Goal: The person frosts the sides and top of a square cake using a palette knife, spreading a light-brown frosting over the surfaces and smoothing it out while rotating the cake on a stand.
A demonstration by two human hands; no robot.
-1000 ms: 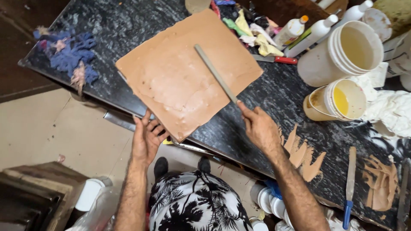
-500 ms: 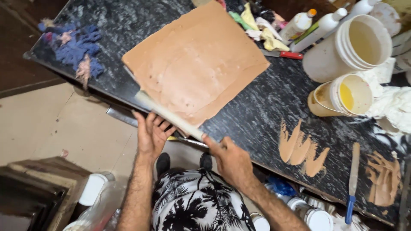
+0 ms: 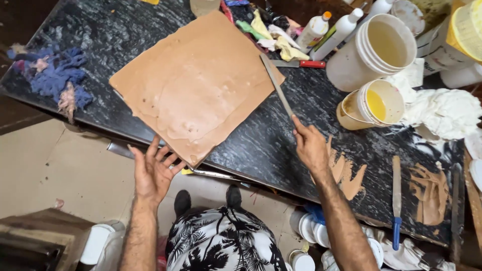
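Leather sheet (image 3: 193,88) lies flat on the black worktop (image 3: 281,145), its near corner overhanging the edge. My right hand (image 3: 310,148) pinches the end of a long flat metal strip (image 3: 276,85), fingers closed on it, its far end resting across the sheet's right edge. My left hand (image 3: 152,172) is open, fingers spread, just below the overhanging corner, holding nothing. Wet glossy patches cover the sheet's middle; margins look dry, so I judge spreading partly done. Yellow-filled tub (image 3: 372,104) stands right.
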